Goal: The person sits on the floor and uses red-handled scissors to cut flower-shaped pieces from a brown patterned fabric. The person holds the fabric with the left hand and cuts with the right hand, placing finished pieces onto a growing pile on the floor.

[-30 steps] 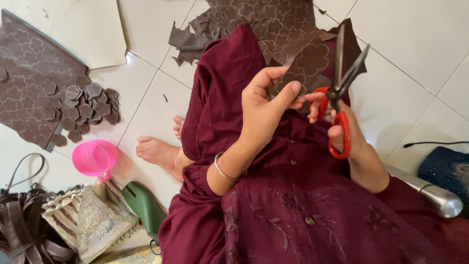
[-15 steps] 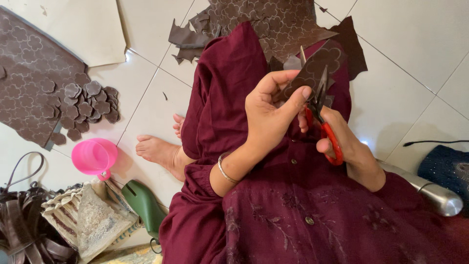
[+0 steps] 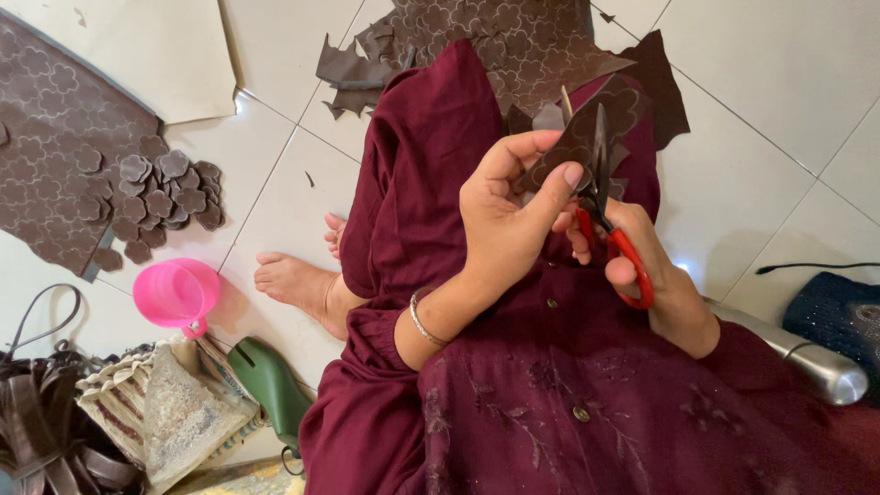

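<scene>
I sit on a tiled floor in a maroon dress. My left hand pinches a brown leather piece stamped with flower outlines, held up over my lap. My right hand grips red-handled scissors, and their blades are nearly closed on that piece just right of my left thumb. A larger brown stamped sheet lies beyond on my lap and the floor.
A pile of cut brown flower shapes lies at left beside another stamped sheet. A pink cup, a green shoe form, woven straps, a metal flask and a dark blue bag surround me.
The scissors, wide open and raised a second ago, have closed down onto the leather piece. My left hand has turned the piece slightly.
</scene>
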